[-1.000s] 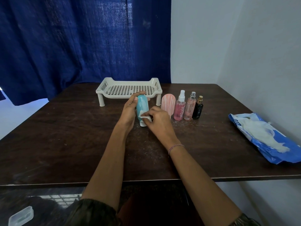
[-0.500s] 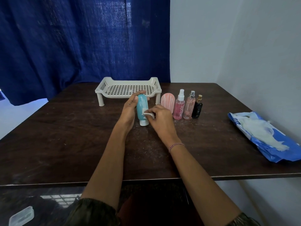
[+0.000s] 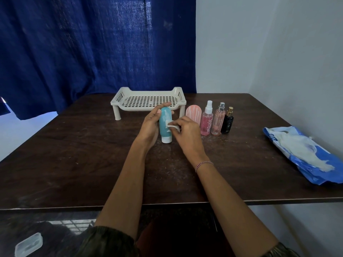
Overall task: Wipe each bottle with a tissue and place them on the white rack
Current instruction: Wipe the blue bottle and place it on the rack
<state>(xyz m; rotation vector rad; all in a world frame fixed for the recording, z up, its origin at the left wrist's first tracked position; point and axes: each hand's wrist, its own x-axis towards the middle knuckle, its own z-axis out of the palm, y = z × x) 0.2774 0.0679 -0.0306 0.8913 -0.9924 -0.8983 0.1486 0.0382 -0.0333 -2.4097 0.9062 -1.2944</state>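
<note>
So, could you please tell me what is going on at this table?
A person is wiping a teal plastic squeeze tube standing cap-down on the dark wooden table. The left hand holds it while the right hand pinches a small white tissue against its side. The white perforated plastic rack behind holds no bottle yet. A pink ribbed tube, a pink spray bottle, a peach spray bottle and a black perfume bottle wait in a row nearby.

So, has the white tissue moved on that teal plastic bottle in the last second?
Yes. The right hand has slid the white tissue up the teal plastic bottle, away from its white cap on the dark wooden table.
</note>
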